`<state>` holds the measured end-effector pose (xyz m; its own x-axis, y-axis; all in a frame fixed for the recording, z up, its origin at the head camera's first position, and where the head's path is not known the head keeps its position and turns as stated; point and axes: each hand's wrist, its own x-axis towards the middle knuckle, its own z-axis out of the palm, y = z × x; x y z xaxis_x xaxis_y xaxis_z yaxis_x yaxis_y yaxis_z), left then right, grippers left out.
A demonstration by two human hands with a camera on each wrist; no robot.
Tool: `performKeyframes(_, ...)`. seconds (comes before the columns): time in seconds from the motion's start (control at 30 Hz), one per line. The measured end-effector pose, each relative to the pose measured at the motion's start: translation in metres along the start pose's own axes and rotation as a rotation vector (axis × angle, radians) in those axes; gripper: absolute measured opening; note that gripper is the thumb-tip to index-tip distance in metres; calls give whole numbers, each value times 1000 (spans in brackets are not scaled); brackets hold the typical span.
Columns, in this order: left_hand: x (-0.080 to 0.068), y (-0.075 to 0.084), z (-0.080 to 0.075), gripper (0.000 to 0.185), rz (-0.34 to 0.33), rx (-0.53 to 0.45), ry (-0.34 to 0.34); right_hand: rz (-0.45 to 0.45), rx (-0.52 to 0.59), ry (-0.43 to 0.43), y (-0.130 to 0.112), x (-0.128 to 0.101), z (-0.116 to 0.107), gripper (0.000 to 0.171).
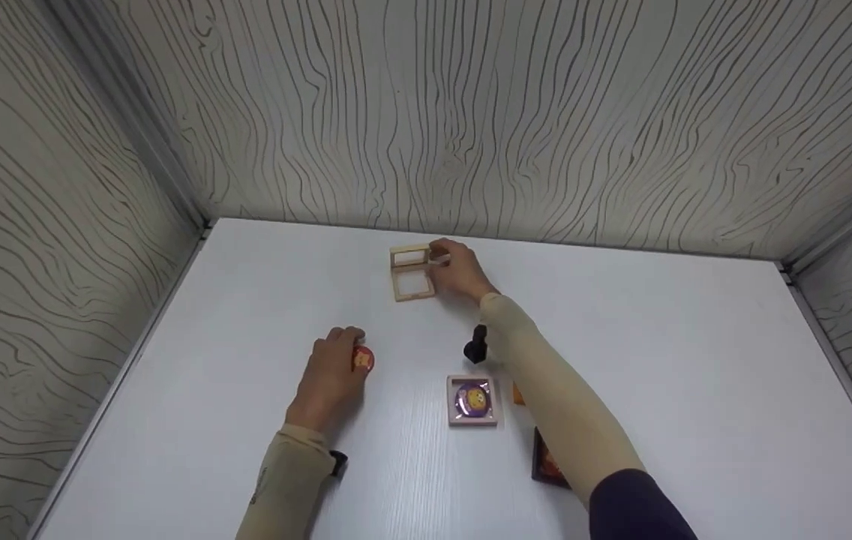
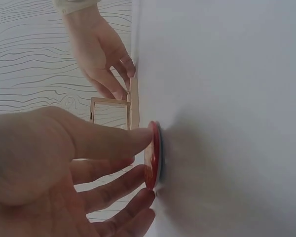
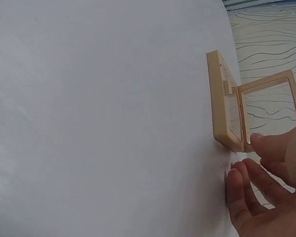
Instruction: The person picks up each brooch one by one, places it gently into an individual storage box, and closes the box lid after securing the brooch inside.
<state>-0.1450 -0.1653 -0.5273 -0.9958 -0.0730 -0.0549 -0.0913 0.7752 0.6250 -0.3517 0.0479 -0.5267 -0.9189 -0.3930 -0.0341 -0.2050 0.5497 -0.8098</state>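
Observation:
In the head view, my left hand (image 1: pixel 330 375) pinches a round red badge (image 1: pixel 363 359) with a cartoon animal face. The left wrist view shows the thumb on one edge of this badge (image 2: pixel 152 155) and fingertips at the other, close over the white table. At the far side, my right hand (image 1: pixel 462 271) holds the right edge of a small beige hinged frame case (image 1: pixel 412 295). Its lid stands raised at the back while the base lies flat. In the right wrist view, the thumb (image 3: pixel 269 146) overlaps a corner of the lid (image 3: pixel 269 79).
A pale pink frame (image 1: pixel 472 422) with a purple badge (image 1: pixel 473 400) lies on the table (image 1: pixel 246 300) between the arms. Partly under the right forearm are an orange item (image 1: pixel 518 395) and a dark frame (image 1: pixel 546 469). Wood-patterned panels (image 1: pixel 456 120) stand behind and beside the table.

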Motion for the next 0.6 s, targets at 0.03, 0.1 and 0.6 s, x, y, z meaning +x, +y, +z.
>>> performKeyframes(0.03, 0, 1, 1, 45, -7, -2, -3, -3, 0, 0, 1, 0, 0, 47)
performKeyframes(0.1, -1, 1, 2, 43, -16, -5, -8, -6, -4, 6, 1, 2, 0, 42)
performKeyframes(0.6, -4, 7, 3, 32, -43, 4, 6, -4, -9, 14, 2, 1, -8, 20)
